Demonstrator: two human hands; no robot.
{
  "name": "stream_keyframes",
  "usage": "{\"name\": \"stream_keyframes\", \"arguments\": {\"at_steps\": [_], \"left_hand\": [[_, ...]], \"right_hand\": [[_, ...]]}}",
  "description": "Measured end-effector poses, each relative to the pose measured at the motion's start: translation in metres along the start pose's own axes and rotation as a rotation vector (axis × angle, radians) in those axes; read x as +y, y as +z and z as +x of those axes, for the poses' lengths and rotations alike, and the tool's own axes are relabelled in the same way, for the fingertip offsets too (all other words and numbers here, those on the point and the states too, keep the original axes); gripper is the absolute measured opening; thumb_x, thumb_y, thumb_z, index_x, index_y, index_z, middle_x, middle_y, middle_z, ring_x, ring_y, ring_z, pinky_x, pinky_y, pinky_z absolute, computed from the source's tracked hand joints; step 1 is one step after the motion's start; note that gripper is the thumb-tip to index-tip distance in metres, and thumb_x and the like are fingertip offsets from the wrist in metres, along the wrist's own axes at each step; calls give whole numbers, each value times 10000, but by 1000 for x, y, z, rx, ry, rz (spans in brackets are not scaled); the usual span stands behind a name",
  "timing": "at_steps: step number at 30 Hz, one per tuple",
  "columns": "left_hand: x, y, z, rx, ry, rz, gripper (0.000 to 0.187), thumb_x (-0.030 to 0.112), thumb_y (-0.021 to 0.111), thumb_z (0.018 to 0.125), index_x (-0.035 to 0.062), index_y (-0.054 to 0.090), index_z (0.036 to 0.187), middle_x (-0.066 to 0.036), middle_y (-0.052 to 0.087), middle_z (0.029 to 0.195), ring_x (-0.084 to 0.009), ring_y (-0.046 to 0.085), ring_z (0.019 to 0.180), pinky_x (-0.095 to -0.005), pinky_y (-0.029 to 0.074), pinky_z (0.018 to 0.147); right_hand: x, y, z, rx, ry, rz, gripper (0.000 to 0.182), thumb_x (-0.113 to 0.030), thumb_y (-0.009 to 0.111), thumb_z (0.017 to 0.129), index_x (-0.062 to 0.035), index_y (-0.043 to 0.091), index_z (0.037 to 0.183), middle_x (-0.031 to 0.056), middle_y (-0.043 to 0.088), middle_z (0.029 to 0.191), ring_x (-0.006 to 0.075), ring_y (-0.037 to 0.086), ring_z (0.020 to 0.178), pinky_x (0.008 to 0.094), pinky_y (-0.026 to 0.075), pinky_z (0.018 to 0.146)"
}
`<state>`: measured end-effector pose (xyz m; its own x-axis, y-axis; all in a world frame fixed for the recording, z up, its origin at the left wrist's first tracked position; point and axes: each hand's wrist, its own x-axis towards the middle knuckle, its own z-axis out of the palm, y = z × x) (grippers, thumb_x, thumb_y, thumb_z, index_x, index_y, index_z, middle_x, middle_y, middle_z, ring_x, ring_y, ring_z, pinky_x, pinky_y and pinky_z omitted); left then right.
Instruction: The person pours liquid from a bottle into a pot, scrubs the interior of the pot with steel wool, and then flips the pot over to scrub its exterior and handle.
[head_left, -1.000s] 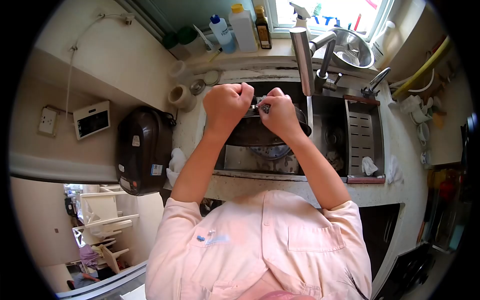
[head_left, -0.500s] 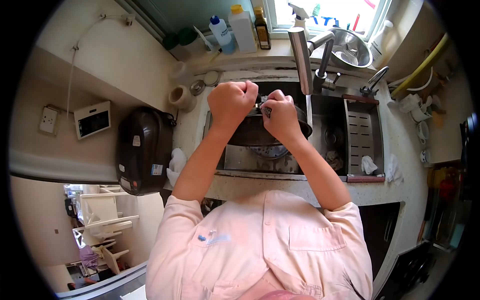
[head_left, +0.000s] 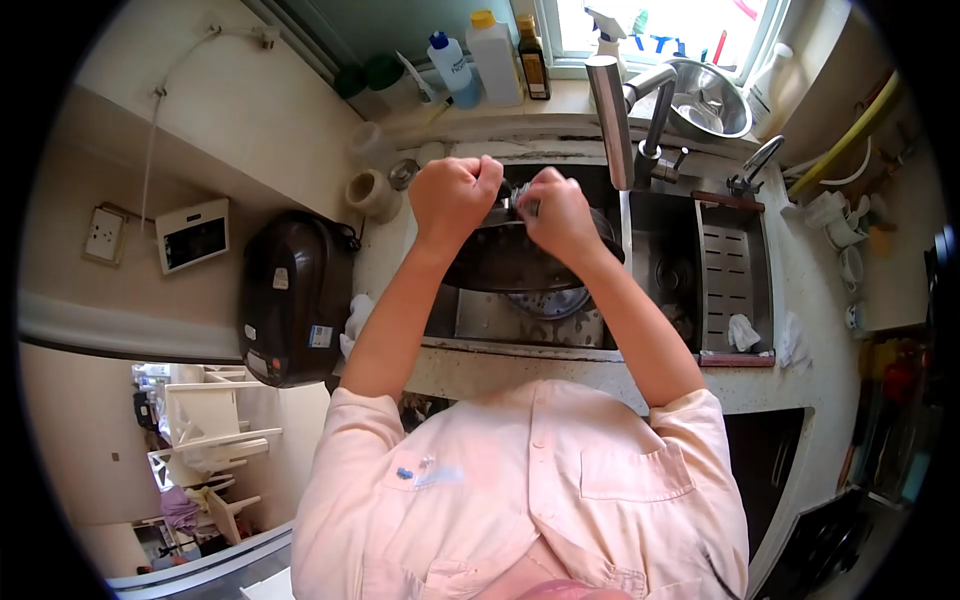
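Note:
A dark, round pan (head_left: 510, 262) is held tilted over the left sink basin (head_left: 470, 322). My left hand (head_left: 452, 200) is closed in a fist at the pan's far side, around its black handle, most of which the fingers hide. Close beside it, my right hand (head_left: 562, 218) pinches a silvery steel wool scourer (head_left: 521, 194) against the pan near the handle's base. Only a small part of the scourer shows. Below the pan, a metal colander-like bowl (head_left: 550, 302) rests in the basin, partly covered.
A tall faucet (head_left: 612, 125) rises behind the basins. To the right sits a slotted drain tray (head_left: 735, 265) with a crumpled white cloth (head_left: 743, 332). A dark rice cooker (head_left: 292, 300) stands at left. Bottles (head_left: 495, 60) and a steel bowl (head_left: 706, 100) line the sill.
My right hand has shifted slightly up and left, toward my left hand. The pan has moved a little with my left hand. The whole view has shifted slightly.

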<state>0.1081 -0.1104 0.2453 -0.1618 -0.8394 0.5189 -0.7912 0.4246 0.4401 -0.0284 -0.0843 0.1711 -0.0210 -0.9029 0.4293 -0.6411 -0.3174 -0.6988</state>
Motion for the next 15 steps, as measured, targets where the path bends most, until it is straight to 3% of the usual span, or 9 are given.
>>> {"name": "stream_keyframes", "arguments": {"at_steps": [6,10,13,15], "left_hand": [[7,-2,-7,22,50,-35,358,268,520,764,43,540,487,-149,440,456,-319,450,405,-380,338,400],[-5,-4,-1,-31,-14,-8,358,276,524,762,41,539,492,-153,455,468,-329,465,425,-384,348,410],[2,1,-2,57,55,-48,363,286,526,765,41,542,497,-156,455,472,-339,474,438,-390,348,410],[4,1,-1,30,14,7,366,293,527,767,42,545,501,-158,457,475,-343,480,443,-392,349,410]], "right_hand": [[9,14,15,63,101,-60,110,-80,673,613,-93,690,721,84,589,824,307,543,770,361,469,719],[11,6,-2,20,14,206,102,-84,678,621,-98,688,721,87,576,803,315,547,767,371,463,697],[-2,5,0,105,2,-74,94,-92,684,628,-91,686,722,95,574,799,323,557,750,379,474,692],[16,13,13,101,101,5,96,-125,679,661,-67,683,738,112,609,817,313,576,717,377,479,676]]}}
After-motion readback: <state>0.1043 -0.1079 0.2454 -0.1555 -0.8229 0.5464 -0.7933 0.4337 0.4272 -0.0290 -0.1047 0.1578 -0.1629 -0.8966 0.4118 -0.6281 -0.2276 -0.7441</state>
